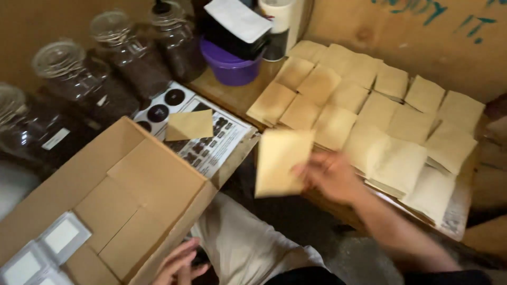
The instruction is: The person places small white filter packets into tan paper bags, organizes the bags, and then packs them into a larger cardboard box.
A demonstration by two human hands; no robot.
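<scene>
Right hand [330, 177] is pinching a tan paper pouch [280, 162] by its right edge, fingers clamped on it, holding it in the air above the gap between the cardboard box [111, 195] and the wooden table [227, 92]; pouch is facing the camera, roughly upright, slightly blurred; left hand [179, 266] is sitting low at the frame bottom, just beside the box's near corner, fingers loosely curled and apart, gripping nothing that is showing; whether it is touching the box wall, cannot tell.

Box is lying open with its flaps spread; white-framed packets [45, 253] are lying in its bottom left corner; a second tan pouch [189, 125] is resting flat on a printed sticker sheet [203, 132] just beyond the box's far flap.

On the table to the right, rows of tan pouches [369, 111] are lying overlapped like shingles, covering most of the tabletop; a purple bowl [229, 66] is standing behind them at the left end, a black container with a white lid [237, 26] sitting in it; glass jars [113, 63] filled with dark contents are lined up along the wall at upper left; the person's light trouser leg [243, 243] is showing between the hands.
</scene>
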